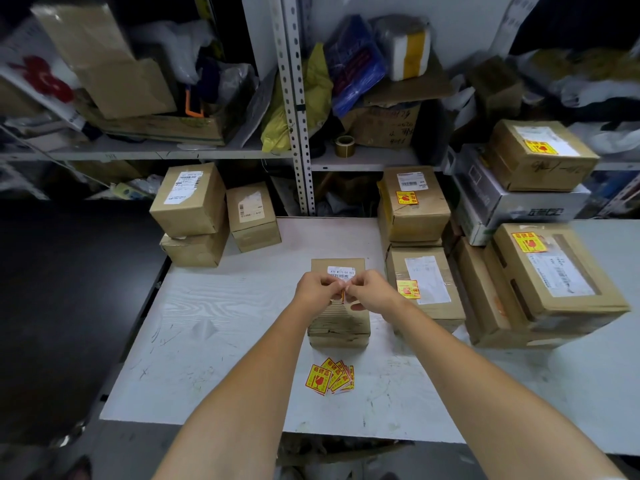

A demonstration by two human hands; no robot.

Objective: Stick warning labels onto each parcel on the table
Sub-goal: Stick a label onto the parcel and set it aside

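A small yellow-and-red paper warning label is held edge-on in the air, just above the small brown cardboard parcel at the middle of the white table. The left hand and the right hand meet on it. Each pinches it between thumb and forefinger tips, with the other fingers loosely curled. The backing may be coming off, though the sliver is too thin to tell.

The label looks light, limp and sticky on one side. It is best held by a corner or edge only, kept from folding on itself, then laid on bare cardboard toward the parcel's 6 o'clock end, away from the white shipping label at 12. The parcel seems stiff and light, so it may slide when pressed.

At 6 o'clock from the parcel lies a fanned pile of spare labels. At 10 to 11 o'clock stand three unlabelled brown boxes. At 1 to 3 o'clock are stickered boxes.
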